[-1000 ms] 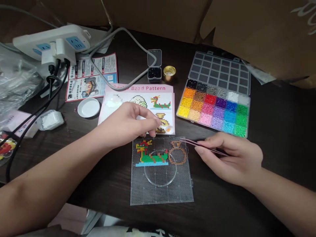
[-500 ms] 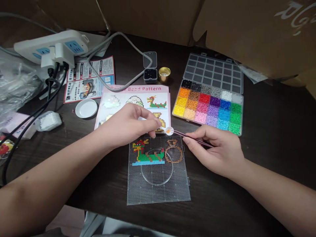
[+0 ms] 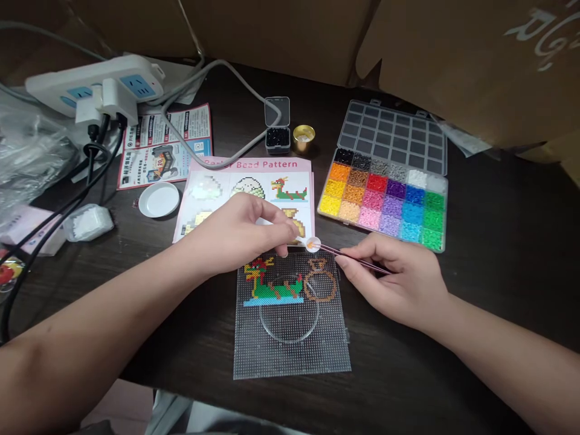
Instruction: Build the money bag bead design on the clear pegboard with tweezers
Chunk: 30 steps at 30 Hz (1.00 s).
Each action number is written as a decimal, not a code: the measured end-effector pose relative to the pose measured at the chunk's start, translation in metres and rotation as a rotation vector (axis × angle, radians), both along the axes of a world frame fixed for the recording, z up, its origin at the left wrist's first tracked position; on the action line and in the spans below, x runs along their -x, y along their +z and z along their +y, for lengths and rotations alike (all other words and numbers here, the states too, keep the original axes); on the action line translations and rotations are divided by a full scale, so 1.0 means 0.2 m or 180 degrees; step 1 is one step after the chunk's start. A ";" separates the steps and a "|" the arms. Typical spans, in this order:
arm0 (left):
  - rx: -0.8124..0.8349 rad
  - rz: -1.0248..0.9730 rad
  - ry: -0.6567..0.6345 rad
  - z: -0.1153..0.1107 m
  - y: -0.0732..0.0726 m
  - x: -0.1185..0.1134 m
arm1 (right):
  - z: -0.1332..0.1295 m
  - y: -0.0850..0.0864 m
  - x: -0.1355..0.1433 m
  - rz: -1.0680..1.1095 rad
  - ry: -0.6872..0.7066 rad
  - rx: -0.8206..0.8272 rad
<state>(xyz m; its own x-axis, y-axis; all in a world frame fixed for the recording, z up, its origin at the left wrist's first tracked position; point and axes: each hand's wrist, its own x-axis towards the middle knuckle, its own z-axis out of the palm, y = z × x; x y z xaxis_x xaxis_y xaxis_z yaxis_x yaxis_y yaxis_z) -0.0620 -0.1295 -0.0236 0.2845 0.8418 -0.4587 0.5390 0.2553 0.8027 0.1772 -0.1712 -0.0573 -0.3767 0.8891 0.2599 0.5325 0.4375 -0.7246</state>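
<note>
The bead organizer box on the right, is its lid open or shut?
Open: the bead organizer box has its clear lid folded back, so the coloured beads lie uncovered.

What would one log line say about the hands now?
left hand: holds small spoon | right hand: tweezers at spoon | pegboard: below

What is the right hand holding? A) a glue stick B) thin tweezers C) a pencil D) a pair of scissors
B: the right hand pinches thin tweezers, their tips reaching to the small white spoon held by the left hand above the pegboard.
</note>
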 end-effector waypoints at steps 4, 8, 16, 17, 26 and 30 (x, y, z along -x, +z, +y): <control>0.0005 -0.0015 -0.0032 0.01 -0.01 0.01 | 0.00 0.00 0.00 -0.0009 -0.0004 0.0067; 0.0158 0.0101 0.0001 0.01 -0.01 0.01 | -0.01 -0.01 0.00 -0.0032 0.0033 0.0121; 0.0331 0.0098 0.0058 -0.01 -0.02 0.02 | 0.00 0.00 0.00 -0.0007 0.0139 0.0100; 0.0337 0.0086 0.0075 -0.01 -0.01 0.02 | 0.00 0.00 0.00 -0.0017 0.0129 0.0105; 0.0487 0.0158 0.0103 -0.01 0.02 0.00 | -0.01 0.01 0.00 0.0033 0.0055 0.0058; 0.0427 0.0229 0.0028 0.00 0.00 0.01 | -0.02 0.01 -0.03 0.0018 -0.0005 0.0007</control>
<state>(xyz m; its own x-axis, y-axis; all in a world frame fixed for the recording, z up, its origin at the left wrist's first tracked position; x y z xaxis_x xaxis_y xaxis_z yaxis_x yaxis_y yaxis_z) -0.0648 -0.1304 -0.0235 0.2397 0.7740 -0.5861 0.5911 0.3626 0.7205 0.1831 -0.1754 -0.0551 -0.3738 0.8903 0.2601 0.5292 0.4350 -0.7285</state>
